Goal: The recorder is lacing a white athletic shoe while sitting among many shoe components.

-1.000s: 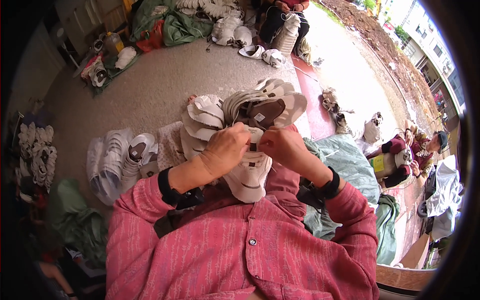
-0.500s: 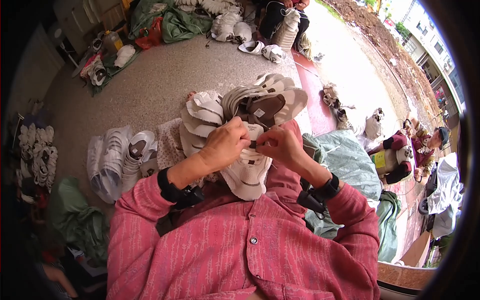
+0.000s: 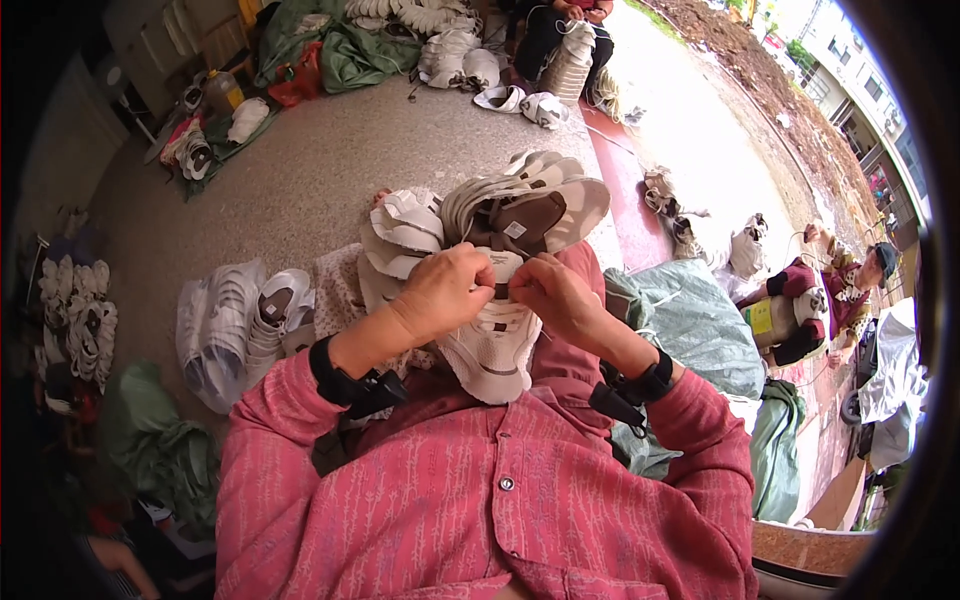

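A cream-white shoe upper (image 3: 485,365) with mesh and a pale tongue lies on my lap, toe toward me. My left hand (image 3: 447,288) is closed in a pinch at the left side of its tongue. On the tongue's other side, my right hand (image 3: 567,303) also pinches with thumb and forefinger. What either pinch holds is too small to make out. Dark bands cross the tongue between the hands. Just beyond lies a nested row of shoe uppers (image 3: 575,205) with brown lining, and to its left another stack of white uppers (image 3: 403,225).
Bagged white uppers (image 3: 222,325) stand at the left. A pale green sack (image 3: 690,325) lies close on my right. Two people sit working, one at the far side (image 3: 553,45) and one at the right (image 3: 850,285). More uppers (image 3: 455,60) are heaped at the back.
My right hand has shifted slightly left and its fingers have curled in more. The shoe upper and my left hand stay nearly in place.
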### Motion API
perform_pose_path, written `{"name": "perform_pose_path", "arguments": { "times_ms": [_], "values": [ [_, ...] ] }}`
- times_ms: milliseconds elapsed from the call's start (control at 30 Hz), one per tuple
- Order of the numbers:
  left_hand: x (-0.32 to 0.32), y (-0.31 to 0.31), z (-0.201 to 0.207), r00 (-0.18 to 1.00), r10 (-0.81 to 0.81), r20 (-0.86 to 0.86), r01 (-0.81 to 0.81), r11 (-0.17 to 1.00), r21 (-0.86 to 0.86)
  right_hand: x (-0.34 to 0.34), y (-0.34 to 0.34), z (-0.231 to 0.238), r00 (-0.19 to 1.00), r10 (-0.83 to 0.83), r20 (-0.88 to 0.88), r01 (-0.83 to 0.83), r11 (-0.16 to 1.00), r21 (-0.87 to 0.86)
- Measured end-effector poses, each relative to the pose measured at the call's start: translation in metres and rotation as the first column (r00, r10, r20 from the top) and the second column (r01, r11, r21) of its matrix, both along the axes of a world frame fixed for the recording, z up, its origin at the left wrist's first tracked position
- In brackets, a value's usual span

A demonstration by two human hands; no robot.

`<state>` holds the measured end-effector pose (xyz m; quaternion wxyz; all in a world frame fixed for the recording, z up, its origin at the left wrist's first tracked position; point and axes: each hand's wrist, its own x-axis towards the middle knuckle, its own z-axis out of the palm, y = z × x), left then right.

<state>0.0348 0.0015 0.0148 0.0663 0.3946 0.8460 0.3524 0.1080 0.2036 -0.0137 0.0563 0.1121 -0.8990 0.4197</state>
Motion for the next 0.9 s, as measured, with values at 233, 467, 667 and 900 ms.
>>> {"name": "perform_pose_path", "arguments": {
  "times_ms": [233, 467, 667, 900],
  "values": [
    [-0.034, -0.012, 0.022, 0.968, 0.024, 0.248, -0.066, 0.985, 0.162, 0.013, 0.066, 0.055, 0.765, -0.257, -0.591, 0.552, 0.735, 0.395],
    [-0.059, -0.007, -0.016, 0.846, -0.239, 0.477, 0.066, 0.934, 0.351, 0.048, 0.245, 0.047, 0.225, -0.715, -0.661, 0.941, 0.335, -0.043],
    [-0.062, -0.010, -0.022, 0.840, -0.258, 0.478, 0.133, 0.951, 0.279, 0.043, 0.213, -0.027, 0.471, -0.873, 0.129, 0.791, 0.354, -0.499],
    [-0.044, -0.013, -0.006, 0.953, -0.217, -0.210, 0.267, 0.930, 0.252, 0.031, 0.061, 0.034, 0.936, -0.347, -0.049, 0.313, 0.890, -0.331]
  ]
}}
